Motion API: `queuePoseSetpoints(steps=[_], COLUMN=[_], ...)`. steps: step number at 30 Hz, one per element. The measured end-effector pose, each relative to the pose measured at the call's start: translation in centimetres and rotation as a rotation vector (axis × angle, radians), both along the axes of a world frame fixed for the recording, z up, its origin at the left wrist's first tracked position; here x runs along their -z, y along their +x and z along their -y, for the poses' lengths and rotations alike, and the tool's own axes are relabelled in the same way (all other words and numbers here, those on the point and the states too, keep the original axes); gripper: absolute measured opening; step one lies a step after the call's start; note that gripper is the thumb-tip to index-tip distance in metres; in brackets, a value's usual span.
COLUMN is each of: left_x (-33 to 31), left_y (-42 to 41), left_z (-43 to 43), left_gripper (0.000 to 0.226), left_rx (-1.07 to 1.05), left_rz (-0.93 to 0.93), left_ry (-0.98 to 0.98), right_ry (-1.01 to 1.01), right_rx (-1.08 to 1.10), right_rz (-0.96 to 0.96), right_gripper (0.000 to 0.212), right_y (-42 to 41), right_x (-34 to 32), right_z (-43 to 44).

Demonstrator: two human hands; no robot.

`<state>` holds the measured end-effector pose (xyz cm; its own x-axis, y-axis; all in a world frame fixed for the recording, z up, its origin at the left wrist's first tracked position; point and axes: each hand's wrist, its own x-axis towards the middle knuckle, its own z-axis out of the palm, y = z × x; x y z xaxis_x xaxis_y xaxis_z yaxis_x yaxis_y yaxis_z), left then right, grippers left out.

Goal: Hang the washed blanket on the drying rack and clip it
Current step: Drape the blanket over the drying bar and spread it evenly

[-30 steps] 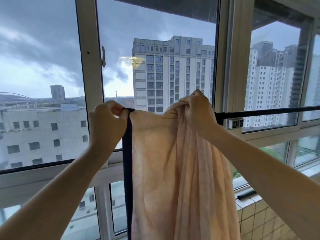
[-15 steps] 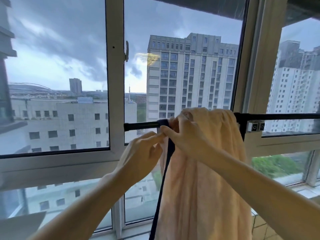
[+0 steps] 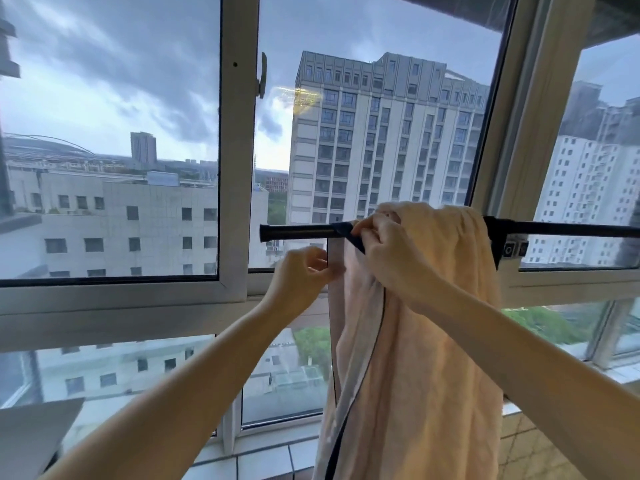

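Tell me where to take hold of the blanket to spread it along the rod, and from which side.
Pinch the dark-trimmed edge of the blanket just below the rod, coming from the left. The cloth sits bunched, that edge hangs free on the left, and the rod is bare there, so a leftward pull should spread it. The right hand pinches that edge at the rod.

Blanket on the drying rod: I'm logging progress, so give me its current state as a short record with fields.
blanket: peach, dark-trimmed, draped bunched over the black rod
right hand: pinches the trim at the rod
left hand: pinches the blanket's edge below the rod
clips: none visible
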<state>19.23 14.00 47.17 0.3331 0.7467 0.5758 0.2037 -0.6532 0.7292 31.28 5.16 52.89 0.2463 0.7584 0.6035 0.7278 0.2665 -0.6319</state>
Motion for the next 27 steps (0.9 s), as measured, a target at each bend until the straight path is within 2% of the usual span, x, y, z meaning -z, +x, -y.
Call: queuePoseSetpoints(steps=[2,4,6,9,11,14,18,21,24,27], left_x=[0.2,0.0,-0.5,-1.6,-1.9,-1.4,0.6,1.6,1.8,3.5], left_y=[0.3,-0.1,-0.9,-2.4,-3.2,-3.9,-4.5,-5.0,-5.2,-5.2], left_z=[-0.3,-0.3,-0.9,-2.1,-2.3,-2.5,-2.0,-2.0,-1.8,-0.9], left_gripper=[0.017,0.015,0.013,0.013,0.006,0.006,0.020,0.021,0.020,0.020], left_rx=[-0.018,0.067,0.096,0.022,-0.014,-0.045,0.026,-0.001,-0.066,0.034], left_rz=[0.024,0.161,0.313,0.430,0.476,0.529,0.485,0.426,0.278,0.134], left_ry=[-0.018,-0.178,-0.272,-0.141,-0.049,0.019,-0.069,-0.043,0.041,0.029], right_ry=[0.019,0.037,0.060,0.141,0.170,0.218,0.230,0.321,0.390,0.317], right_rx=[0.010,0.034,0.067,0.165,0.096,0.033,-0.007,-0.057,-0.063,-0.104], right_rz=[0.068,0.229,0.343,0.417,0.369,0.470,0.538,0.484,0.485,0.499], right_gripper=[0.017,0.028,0.027,0.014,0.012,0.013,0.019,0.014,0.013,0.034], right_y=[0.0,0.0,0.4,0.5,-0.2,-1.6,-2.3,-2.9,-3.6,-3.9], right_x=[0.0,0.1,-0.2,-2.2,-3.1,-1.8,1.7,2.2,2.3,4.5], right_z=[0.2,0.6,0.6,0.2,0.2,0.1,-1.0,-1.2,-1.1,-0.8])
